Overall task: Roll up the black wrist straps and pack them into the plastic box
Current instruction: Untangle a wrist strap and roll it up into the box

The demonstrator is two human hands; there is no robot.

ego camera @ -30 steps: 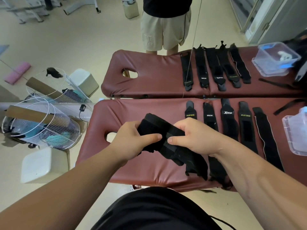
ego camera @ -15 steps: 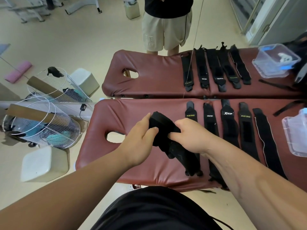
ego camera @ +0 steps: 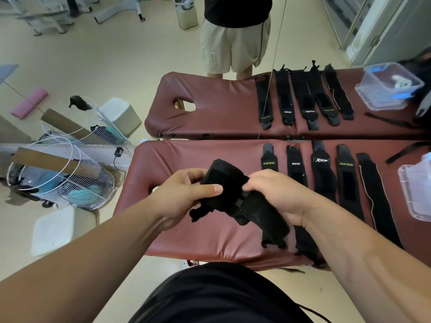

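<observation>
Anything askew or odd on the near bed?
Nothing damaged. The strap gripped by the left hand and right hand is half rolled, tail dangling. One thin band lies diagonal, off the neat row.

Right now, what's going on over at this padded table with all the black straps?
A person holds a partly rolled black fabric wrist strap over the near maroon padded table. The left hand grips the rolled end, and the right hand holds it where the loose tail hangs down. Five flat black straps lie in a row to the right, not yet rolled. The clear plastic box sits at the table's right edge.
</observation>
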